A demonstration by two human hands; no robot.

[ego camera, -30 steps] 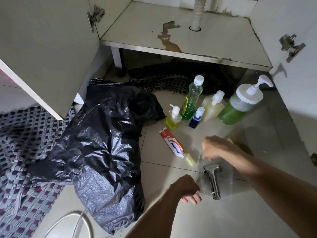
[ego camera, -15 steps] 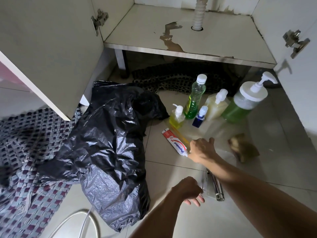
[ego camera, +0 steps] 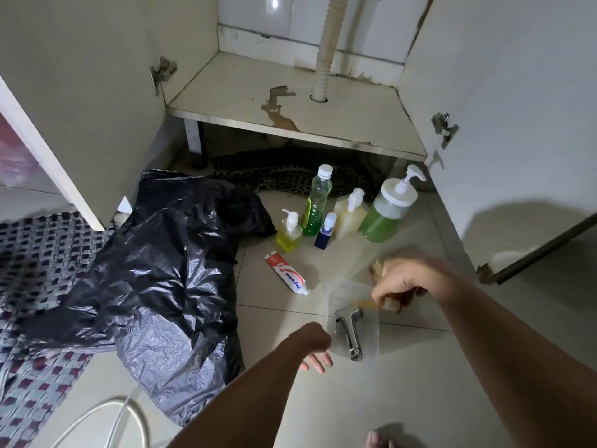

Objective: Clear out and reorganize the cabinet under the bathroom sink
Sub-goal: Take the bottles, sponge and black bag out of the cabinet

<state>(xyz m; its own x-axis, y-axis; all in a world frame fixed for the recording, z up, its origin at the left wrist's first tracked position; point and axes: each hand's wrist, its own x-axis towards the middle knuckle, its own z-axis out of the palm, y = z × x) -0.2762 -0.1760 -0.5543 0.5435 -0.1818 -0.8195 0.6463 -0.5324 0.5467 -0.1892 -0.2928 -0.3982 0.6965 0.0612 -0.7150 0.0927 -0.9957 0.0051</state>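
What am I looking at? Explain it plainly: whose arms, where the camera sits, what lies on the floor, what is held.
There is no machine here. These are a person's two bare arms, filmed by one camera worn on the head, looking down at a tiled floor in front of an open sink cabinet. Five soap bottles stand on the floor. Near them lie a toothpaste tube, a black rubbish bag and a metal spray head resting on clear plastic. The right hand has a thin yellow stick in its grip, too blurred to name. The left hand hovers open and holds nothing.
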